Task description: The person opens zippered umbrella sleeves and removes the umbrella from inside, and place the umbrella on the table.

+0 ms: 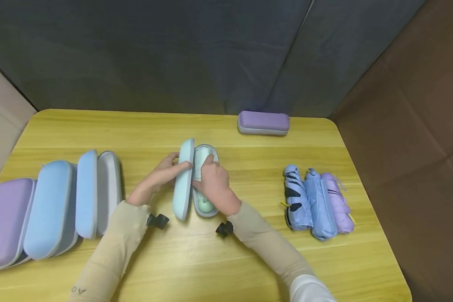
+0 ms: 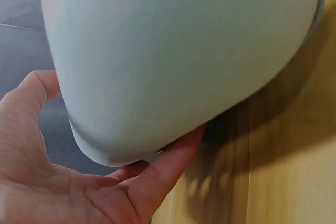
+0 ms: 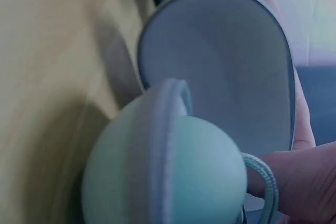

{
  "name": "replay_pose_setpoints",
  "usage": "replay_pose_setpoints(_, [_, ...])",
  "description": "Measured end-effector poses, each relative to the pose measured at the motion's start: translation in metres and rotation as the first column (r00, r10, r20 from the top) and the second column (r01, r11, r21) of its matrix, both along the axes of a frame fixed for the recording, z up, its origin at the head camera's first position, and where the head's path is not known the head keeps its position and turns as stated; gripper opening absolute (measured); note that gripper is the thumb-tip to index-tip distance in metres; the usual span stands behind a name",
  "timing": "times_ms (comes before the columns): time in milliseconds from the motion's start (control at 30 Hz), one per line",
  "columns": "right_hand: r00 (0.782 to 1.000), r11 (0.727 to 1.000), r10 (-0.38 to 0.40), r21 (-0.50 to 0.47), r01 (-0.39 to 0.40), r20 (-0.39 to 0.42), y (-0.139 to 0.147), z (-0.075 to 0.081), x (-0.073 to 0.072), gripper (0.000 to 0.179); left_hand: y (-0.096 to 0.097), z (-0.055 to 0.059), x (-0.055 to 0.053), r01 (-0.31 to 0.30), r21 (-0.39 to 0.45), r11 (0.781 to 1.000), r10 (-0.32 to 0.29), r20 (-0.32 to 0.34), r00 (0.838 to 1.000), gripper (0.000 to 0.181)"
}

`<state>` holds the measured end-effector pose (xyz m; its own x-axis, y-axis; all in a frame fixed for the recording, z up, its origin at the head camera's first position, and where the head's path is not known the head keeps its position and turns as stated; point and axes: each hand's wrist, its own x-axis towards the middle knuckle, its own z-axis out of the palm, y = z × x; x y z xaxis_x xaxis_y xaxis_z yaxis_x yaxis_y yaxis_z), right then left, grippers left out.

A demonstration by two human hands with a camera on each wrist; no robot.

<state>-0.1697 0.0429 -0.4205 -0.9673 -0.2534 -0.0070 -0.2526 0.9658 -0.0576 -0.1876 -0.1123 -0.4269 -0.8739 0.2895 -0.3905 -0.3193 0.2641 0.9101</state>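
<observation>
A mint-green zip case stands open on the table, its lid [image 1: 183, 184] raised upright on the left side. Inside its base [image 1: 208, 214] lies a mint-green folded umbrella [image 1: 205, 204], whose rounded end and cord loop [image 3: 269, 184] show large in the right wrist view. My left hand [image 1: 168, 172] grips the lid, thumb over its top edge and fingers on its outer side. Over the middle of the umbrella, my right hand [image 1: 215, 181] holds it in the base with bent fingers; the palm hides part of it.
To the left stand an open blue case [image 1: 87, 195], another blue case [image 1: 47, 212] and a purple case [image 1: 7, 224]. A closed purple case [image 1: 263, 121] lies at the back edge. On the right are a patterned blue umbrella [image 1: 297, 199], a plain blue umbrella [image 1: 320, 205] and a purple umbrella [image 1: 337, 205].
</observation>
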Motion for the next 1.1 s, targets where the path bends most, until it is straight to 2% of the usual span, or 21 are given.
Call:
replay_pose_setpoints(200, [0.991, 0.988, -0.044, -0.145, 0.062, 0.126, 0.006, -0.002, -0.006, 0.085, 0.003, -0.004, -0.002, -0.012, -0.006, 1.000, 0.012, -0.006, 1.000, 0.075])
replay_pose_setpoints(333, [0.988, 0.957, -0.026, -0.282, 0.069, 0.153, 0.013, -0.007, -0.007, 0.081, 0.005, -0.003, -0.001, -0.017, -0.012, 1.000, 0.017, -0.002, 1.000, 0.075])
replay_pose_setpoints(433, [0.980, 0.904, 0.015, -0.421, 0.071, 0.196, 0.020, -0.009, -0.008, 0.081, 0.005, -0.002, 0.000, -0.021, -0.012, 1.000, 0.021, 0.000, 1.000, 0.074])
replay_pose_setpoints(533, [0.961, 0.843, 0.047, -0.526, 0.108, 0.273, 0.027, -0.008, -0.011, 0.084, 0.005, -0.001, 0.000, -0.030, -0.013, 0.999, 0.030, -0.002, 1.000, 0.075])
replay_pose_setpoints(667, [0.931, 0.784, 0.055, -0.593, 0.184, 0.362, 0.034, -0.003, -0.013, 0.086, 0.005, 0.000, 0.003, -0.045, -0.044, 0.998, 0.044, -0.018, 0.999, 0.079])
replay_pose_setpoints(767, [0.918, 0.740, 0.065, -0.636, 0.218, 0.390, 0.038, 0.002, -0.013, 0.084, 0.000, 0.002, 0.006, -0.069, -0.090, 0.993, 0.066, -0.037, 0.997, 0.081])
replay_pose_setpoints(833, [0.914, 0.721, 0.071, -0.654, 0.229, 0.399, 0.042, 0.006, -0.012, 0.082, -0.005, 0.005, 0.010, -0.088, -0.134, 0.987, 0.082, -0.053, 0.995, 0.082])
replay_pose_setpoints(967, [0.913, 0.712, 0.062, -0.658, 0.243, 0.404, 0.055, 0.013, -0.008, 0.082, -0.021, 0.014, 0.017, -0.113, -0.238, 0.965, 0.094, -0.091, 0.991, 0.084])
replay_pose_setpoints(1100, [0.927, 0.726, 0.046, -0.649, 0.225, 0.373, 0.073, 0.012, -0.003, 0.084, -0.040, 0.025, 0.025, -0.123, -0.354, 0.927, 0.084, -0.125, 0.989, 0.089])
